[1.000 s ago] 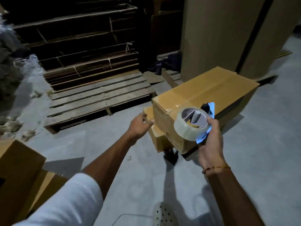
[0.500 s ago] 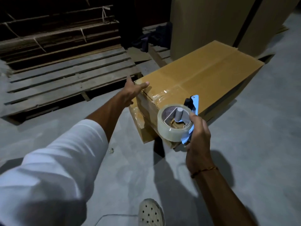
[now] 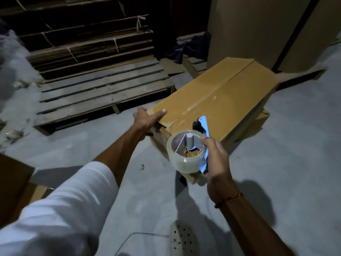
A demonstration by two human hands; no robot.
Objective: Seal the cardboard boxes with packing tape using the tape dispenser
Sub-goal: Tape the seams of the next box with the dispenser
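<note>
A long brown cardboard box (image 3: 217, 93) lies on the grey floor, its top flaps closed and a strip of clear tape running along part of the centre seam. My left hand (image 3: 147, 120) grips the box's near left corner, thumb on top and fingers down the end face. My right hand (image 3: 215, 159) holds a blue tape dispenser (image 3: 203, 130) with a roll of clear tape (image 3: 184, 152), just in front of the box's near end. A second, lower box (image 3: 247, 128) shows under the first.
A wooden pallet (image 3: 103, 93) lies to the left, with bundled flat cardboard (image 3: 83, 39) stacked behind it. Tall cardboard sheets (image 3: 258, 24) stand at the back right. Another box (image 3: 13, 182) sits at the near left. My shoe (image 3: 182, 239) is on the floor below.
My left hand moved from beside the box's end to gripping its near left corner. The view came closer to the box. My right hand keeps the dispenser at the near end.
</note>
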